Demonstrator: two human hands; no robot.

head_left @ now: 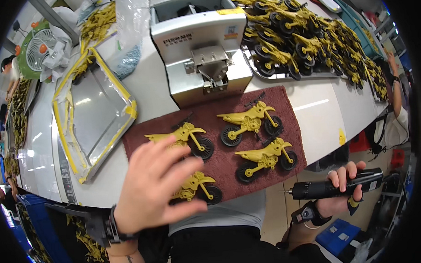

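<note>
At ten o'clock, saw yellow-taped tray (130, 109), placed apart. At eight, found left hand (152, 182) splayed above two toy motorbikes (187, 130); could not tell whether touching. At centre, noted four such motorbikes lying on maroon mat (291, 119), fronts toward three, likely cushioned against scratches. At twelve, saw silver machine (207, 57), seemingly within easy reach. At one-thirty, saw heaped motorbikes (305, 42). At four, noted right hand (342, 179) wrapped around black power screwdriver (314, 190), probably to hold bit (287, 191) clear of mat.

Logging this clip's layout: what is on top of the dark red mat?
Four yellow toy motorcycles rest on the mat. The left hand covers rear parts of the two leftmost, so those cannot be seen.
</note>
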